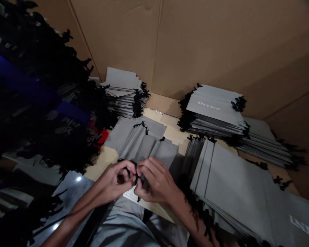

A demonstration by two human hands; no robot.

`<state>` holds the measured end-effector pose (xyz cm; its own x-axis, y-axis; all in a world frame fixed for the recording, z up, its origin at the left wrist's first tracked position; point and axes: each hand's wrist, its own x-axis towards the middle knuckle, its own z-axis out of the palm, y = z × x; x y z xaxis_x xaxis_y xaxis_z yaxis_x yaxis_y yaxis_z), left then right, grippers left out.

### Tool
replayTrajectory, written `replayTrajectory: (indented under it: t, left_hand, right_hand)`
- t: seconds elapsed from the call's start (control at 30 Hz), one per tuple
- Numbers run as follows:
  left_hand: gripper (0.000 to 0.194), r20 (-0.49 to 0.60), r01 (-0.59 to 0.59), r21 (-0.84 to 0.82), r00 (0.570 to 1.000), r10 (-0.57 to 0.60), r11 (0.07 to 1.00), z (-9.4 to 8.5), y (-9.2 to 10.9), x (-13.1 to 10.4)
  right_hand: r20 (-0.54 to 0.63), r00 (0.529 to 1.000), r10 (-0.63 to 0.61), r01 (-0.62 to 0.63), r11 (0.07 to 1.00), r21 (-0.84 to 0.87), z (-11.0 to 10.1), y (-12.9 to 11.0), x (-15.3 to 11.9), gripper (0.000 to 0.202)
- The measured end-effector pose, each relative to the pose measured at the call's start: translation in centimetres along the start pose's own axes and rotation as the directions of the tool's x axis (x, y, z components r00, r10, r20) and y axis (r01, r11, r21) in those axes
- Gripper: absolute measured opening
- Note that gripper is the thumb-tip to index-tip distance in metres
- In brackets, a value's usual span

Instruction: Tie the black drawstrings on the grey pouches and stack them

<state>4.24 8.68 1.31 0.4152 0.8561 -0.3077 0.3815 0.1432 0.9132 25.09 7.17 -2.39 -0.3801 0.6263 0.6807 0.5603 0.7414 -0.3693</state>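
Observation:
Both hands meet low in the middle of the view, over the near edge of a light wooden surface. My left hand pinches a black cord between thumb and fingers. On the other side of the same cord, my right hand is closed on it, fingertips almost touching those of the left. A short cord end hangs below the fingers. Just beyond my hands lie grey fabric bags with black cords at their edges.
Stacked grey bags stand at the back left, others at the back right. A large pile lies right. Black cord bundles with a blue strap fill the left. Cardboard walls rise behind.

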Motion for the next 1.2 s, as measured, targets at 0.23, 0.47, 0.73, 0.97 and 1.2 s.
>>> replayTrajectory:
  t: [0.23,0.47,0.73,0.97,1.2]
  left_hand:
    - [0.005,0.088,-0.206,0.300,0.978,0.188,0.931,-1.2,0.9,0.5]
    - [0.012,0.187,-0.092,0.274,0.982,0.041,0.957,-1.3,0.9,1.1]
    - [0.006,0.149,0.020,0.086,0.988,-0.033,0.996,-0.6,-0.2,0.8]
    - [0.018,0.075,0.082,-0.037,0.994,-0.080,0.996,-0.3,-0.4,0.6]
    - [0.041,0.067,0.107,-0.255,0.993,-0.093,0.961,0.2,-1.7,-0.5]
  right_hand:
    - [0.213,0.967,-0.142,0.165,0.982,-0.094,-0.7,0.3,-0.1,0.015]
    - [0.324,0.919,-0.226,0.281,0.950,-0.134,-0.7,0.4,-0.4,0.005]
    - [0.136,0.979,-0.151,0.164,0.982,-0.092,0.2,0.3,-0.6,0.015]
    - [-0.017,0.998,0.056,-0.055,0.997,0.046,1.0,-0.1,-0.9,0.020]
    - [0.049,0.991,0.122,-0.127,0.986,0.112,0.7,-0.4,-0.8,0.021]
